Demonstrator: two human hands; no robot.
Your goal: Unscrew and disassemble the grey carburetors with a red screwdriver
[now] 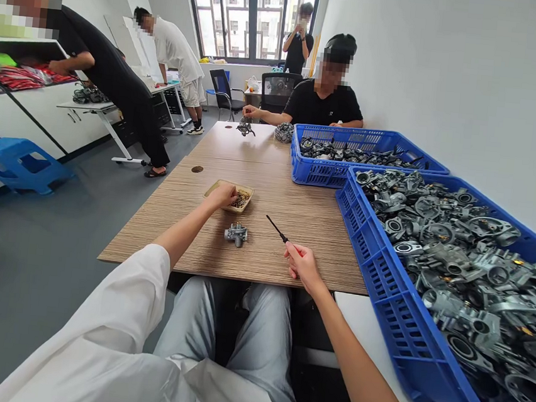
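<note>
My left hand reaches into a small beige tray of small brass-coloured screws or similar parts. Its fingers are bent closed among the parts, and whatever they pinch is hidden. My right hand grips a thin black screwdriver near the table's front edge, its shaft slanting up and left, clear of everything. Between my hands a grey metal carburetor lies on the wood-grain table, just in front of the tray, touched by neither hand.
To the right, a large blue crate is heaped with carburetor bodies; another blue crate stands behind it. Across the table a seated person holds up a metal part. Other people stand farther back. A blue stool is at left.
</note>
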